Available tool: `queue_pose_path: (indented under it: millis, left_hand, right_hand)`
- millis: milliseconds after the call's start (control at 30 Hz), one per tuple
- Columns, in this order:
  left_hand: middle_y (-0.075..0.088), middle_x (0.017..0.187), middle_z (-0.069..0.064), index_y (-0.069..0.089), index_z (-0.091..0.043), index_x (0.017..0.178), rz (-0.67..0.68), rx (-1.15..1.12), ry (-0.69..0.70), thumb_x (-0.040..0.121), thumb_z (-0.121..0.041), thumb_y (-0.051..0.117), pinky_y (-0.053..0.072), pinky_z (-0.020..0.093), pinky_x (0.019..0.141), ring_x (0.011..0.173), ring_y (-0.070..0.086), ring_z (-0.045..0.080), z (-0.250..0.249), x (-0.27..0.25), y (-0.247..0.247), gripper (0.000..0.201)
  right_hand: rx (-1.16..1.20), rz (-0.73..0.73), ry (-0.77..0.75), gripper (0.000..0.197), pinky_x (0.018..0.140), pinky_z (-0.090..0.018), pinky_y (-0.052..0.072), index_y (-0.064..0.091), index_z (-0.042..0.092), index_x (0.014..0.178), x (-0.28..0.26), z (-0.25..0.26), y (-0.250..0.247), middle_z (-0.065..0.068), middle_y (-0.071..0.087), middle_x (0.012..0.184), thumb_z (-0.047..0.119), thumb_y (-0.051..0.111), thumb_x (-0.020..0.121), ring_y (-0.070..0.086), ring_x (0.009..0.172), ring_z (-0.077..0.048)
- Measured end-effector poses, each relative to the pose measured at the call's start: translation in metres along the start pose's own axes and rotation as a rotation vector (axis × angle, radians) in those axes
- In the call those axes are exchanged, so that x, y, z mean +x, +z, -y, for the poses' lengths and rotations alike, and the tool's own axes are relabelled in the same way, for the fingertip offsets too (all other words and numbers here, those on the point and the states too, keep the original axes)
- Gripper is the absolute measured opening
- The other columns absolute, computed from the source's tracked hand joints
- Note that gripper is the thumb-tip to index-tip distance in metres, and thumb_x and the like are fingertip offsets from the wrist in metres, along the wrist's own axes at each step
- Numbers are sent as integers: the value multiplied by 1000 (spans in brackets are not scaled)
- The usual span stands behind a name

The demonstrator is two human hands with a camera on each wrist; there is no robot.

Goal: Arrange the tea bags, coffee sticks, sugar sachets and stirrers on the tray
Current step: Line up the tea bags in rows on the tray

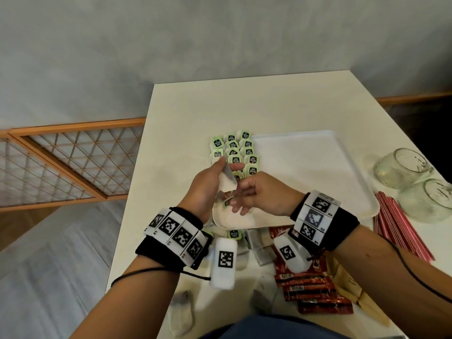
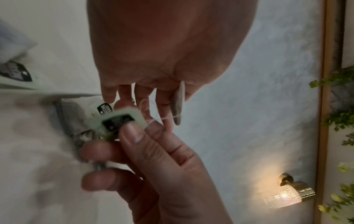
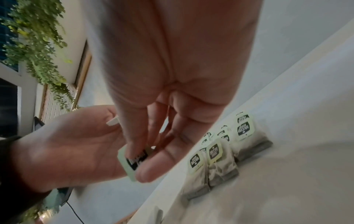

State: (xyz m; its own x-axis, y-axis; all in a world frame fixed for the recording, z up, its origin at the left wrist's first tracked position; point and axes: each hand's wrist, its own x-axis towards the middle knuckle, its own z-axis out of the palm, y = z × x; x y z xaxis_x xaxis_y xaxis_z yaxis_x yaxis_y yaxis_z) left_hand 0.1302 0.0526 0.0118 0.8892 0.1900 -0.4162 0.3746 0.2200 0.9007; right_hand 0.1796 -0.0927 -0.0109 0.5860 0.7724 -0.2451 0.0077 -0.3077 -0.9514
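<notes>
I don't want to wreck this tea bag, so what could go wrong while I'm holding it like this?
1. The left hand holds the tea bag while the right hand pinches its green tag; the thin string between looks taut and might snap.
2. Both hands hover just above the arranged tea bags; lowering carelessly could disturb those rows.

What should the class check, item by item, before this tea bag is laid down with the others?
1. Left hand holds the tea bag: ok.
2. Right hand pinches the green tag: ok.
3. String runs from tag to bag without a visible knot: ok.
4. Rows of tea bags lie on the white tray: not ok; they sit on the table beside its left edge.
5. Coffee sticks and red stirrers on the tray: not ok.
6. Grip firmness: cannot tell.
</notes>
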Motion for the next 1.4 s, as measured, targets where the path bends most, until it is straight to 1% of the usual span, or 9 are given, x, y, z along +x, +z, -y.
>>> queue_pose_path:
  millis: [100, 233, 333, 467, 667, 767, 1000, 1200, 1400]
  left_hand:
    - [69, 86, 8, 74, -13, 93, 4, -43, -39, 104, -38, 35, 51, 20, 56, 67, 64, 15, 0, 1, 1, 48]
    - [67, 116, 22, 66, 5, 114, 36, -127, -123, 103, -30, 38, 55, 34, 76, 95, 64, 30, 4, 4, 0, 46]
    - [64, 105, 24, 62, 8, 103, 34, -189, -165, 103, -23, 40, 51, 44, 89, 93, 60, 34, 6, 3, 5, 37]
    - [61, 82, 8, 58, -10, 91, 45, -112, -205, 101, -25, 47, 50, 36, 82, 78, 61, 23, 10, 2, 9, 21]
    - [64, 118, 5, 63, -19, 121, 95, 27, -123, 98, -33, 52, 47, 30, 89, 108, 59, 19, 17, -1, 3, 29]
    - [69, 118, 12, 68, -9, 115, 86, -23, -37, 98, -30, 54, 48, 37, 101, 108, 64, 22, 14, -8, -2, 30]
    - [62, 82, 17, 75, -6, 91, 123, 203, 89, 92, -18, 65, 61, 31, 78, 79, 60, 20, 18, -10, -8, 15]
    - [77, 87, 2, 77, -15, 95, -22, 297, 151, 89, -17, 69, 54, 27, 62, 70, 68, 10, 11, -4, -16, 10]
    - [75, 80, -1, 78, -22, 86, -195, 491, 197, 84, -24, 72, 46, 20, 52, 61, 61, 7, 9, 5, -40, 6]
  right_hand:
    - [51, -79, -21, 11, 69, -25, 59, 68, -8, 92, -8, -1, -2, -13, 69, 75, -3, 69, 83, 69, 66, -12]
    - [25, -163, -195, 10, 78, -31, 58, 68, 2, 78, -20, 1, -3, 9, 72, 79, -4, 75, 76, 69, 85, -25]
    - [96, -258, -244, 18, 79, -36, 59, 62, 4, 75, -20, 2, -3, 3, 71, 73, -7, 76, 74, 69, 95, -36]
    - [67, -292, -278, 32, 74, -35, 57, 65, 8, 102, -18, 3, -8, -7, 64, 77, -5, 76, 75, 67, 71, -23]
    - [62, -279, -182, 16, 70, -26, 58, 71, 9, 89, -17, 10, -19, -12, 68, 78, -3, 71, 80, 66, 65, -15]
    - [117, -261, -111, 14, 63, -21, 56, 68, 4, 89, -17, 11, -27, -10, 67, 75, -7, 68, 81, 65, 59, -10]
    - [152, -304, -14, 11, 57, -21, 55, 65, 8, 84, -14, 8, -30, -4, 65, 66, -1, 70, 82, 62, 50, -11]
    - [177, -400, 43, 7, 55, -23, 56, 65, 6, 84, -8, 9, -45, -6, 67, 68, 4, 72, 82, 64, 55, -14]
    - [-25, -251, 267, 18, 57, -24, 59, 66, -2, 93, -4, -13, -63, -8, 72, 70, 4, 75, 80, 67, 55, -15]
